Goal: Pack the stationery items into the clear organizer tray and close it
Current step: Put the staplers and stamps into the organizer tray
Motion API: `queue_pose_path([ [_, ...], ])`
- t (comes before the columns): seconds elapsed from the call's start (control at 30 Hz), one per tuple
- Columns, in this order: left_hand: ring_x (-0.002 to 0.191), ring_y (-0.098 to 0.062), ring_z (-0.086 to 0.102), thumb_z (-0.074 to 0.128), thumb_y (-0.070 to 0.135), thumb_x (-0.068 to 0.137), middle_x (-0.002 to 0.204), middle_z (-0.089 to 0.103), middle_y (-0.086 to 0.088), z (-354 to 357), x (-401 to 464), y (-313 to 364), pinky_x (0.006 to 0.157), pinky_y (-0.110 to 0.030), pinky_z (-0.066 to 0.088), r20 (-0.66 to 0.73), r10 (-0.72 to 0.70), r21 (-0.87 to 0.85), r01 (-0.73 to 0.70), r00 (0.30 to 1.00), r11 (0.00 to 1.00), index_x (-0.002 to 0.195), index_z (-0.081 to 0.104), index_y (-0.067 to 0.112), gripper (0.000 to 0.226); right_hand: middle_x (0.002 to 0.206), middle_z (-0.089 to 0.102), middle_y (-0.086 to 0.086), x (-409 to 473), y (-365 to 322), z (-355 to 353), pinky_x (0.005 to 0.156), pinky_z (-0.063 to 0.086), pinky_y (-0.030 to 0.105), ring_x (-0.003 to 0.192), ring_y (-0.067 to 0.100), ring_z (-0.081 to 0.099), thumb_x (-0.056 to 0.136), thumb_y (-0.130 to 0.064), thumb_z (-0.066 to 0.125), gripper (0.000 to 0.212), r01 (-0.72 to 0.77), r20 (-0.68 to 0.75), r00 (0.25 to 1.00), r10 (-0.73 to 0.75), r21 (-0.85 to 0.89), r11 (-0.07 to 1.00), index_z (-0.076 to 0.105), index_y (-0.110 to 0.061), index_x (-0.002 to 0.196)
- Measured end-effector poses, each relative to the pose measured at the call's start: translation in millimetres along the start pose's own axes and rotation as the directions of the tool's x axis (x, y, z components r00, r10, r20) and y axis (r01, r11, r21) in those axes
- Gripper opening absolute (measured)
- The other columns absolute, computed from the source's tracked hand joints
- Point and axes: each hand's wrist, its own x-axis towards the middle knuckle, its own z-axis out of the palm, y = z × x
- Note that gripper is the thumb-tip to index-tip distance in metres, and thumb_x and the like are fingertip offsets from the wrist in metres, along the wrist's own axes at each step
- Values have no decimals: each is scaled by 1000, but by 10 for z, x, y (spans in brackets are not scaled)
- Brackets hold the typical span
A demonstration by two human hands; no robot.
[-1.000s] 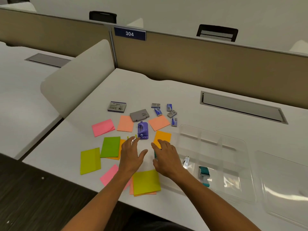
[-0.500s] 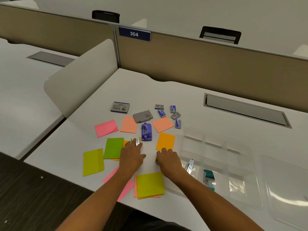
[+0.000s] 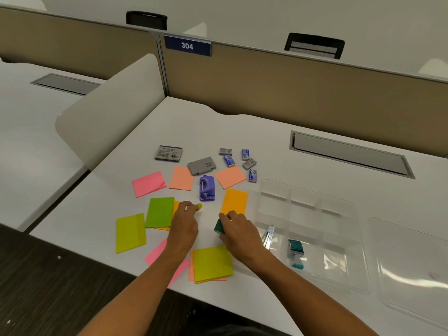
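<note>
The clear organizer tray (image 3: 339, 204) lies open on the right of the white desk, with a teal stapler (image 3: 296, 252) and a metal staple remover (image 3: 268, 235) in its near compartments. Its clear lid (image 3: 412, 267) lies further right. My right hand (image 3: 238, 235) closes on a small dark green item (image 3: 219, 226) just left of the tray. My left hand (image 3: 184, 221) pinches a small yellow-tipped item (image 3: 199, 206) on the desk. Coloured sticky note pads, such as an orange one (image 3: 235, 201), lie scattered around both hands.
A purple punch-like tool (image 3: 206, 187), a grey flat box (image 3: 201, 165), a printed box (image 3: 169, 153) and several small staple boxes (image 3: 244, 161) lie beyond my hands. A tan partition (image 3: 291, 93) backs the desk, with a cable hatch (image 3: 349, 152) set in it. The desk's front edge runs close below my forearms.
Both hands dropped onto the desk and closed: the left onto the small yellow-tipped item, the right onto the dark green item near the orange pad.
</note>
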Motion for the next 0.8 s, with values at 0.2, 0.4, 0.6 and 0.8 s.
queue_pose_path([
  [0.2, 114, -22, 52, 64, -5, 80, 133, 46, -9, -88, -92, 377, 84, -24, 47, -97, -38, -203, 18, 995, 979, 131, 49, 12, 56, 136, 48, 3, -294, 143, -161, 93, 48, 34, 118, 21, 49, 94, -40, 57, 58, -68, -60, 994, 90, 295, 953, 37, -21, 145],
  [0.4, 113, -24, 59, 65, 9, 86, 131, 57, -8, -77, -130, 784, 90, -44, 54, -36, -35, -333, 21, 999, 943, 143, 35, 19, 65, 133, 49, -3, -596, 437, -234, 94, 46, 28, 117, 13, 50, 92, -45, 60, 62, -137, -117, 973, 200, 407, 903, 36, -26, 146],
  [0.6, 109, -11, 60, 68, 15, 87, 124, 61, 4, 24, -204, 1145, 89, -20, 50, 34, 177, -369, -152, 984, 917, 137, 43, 23, 56, 125, 57, -3, -899, 935, -333, 86, 49, 26, 106, 13, 57, 87, -47, 65, 59, -309, -171, 883, 437, 488, 816, 49, -22, 138],
  [0.8, 107, 2, 56, 67, 8, 85, 124, 61, 4, 165, -337, 1362, 94, -17, 49, 237, 442, -428, -316, 865, 847, 134, 50, 20, 53, 118, 61, 1, -1149, 1361, -259, 80, 46, 26, 101, 18, 60, 84, -50, 67, 56, -485, -98, 814, 573, 428, 762, 55, -20, 130],
])
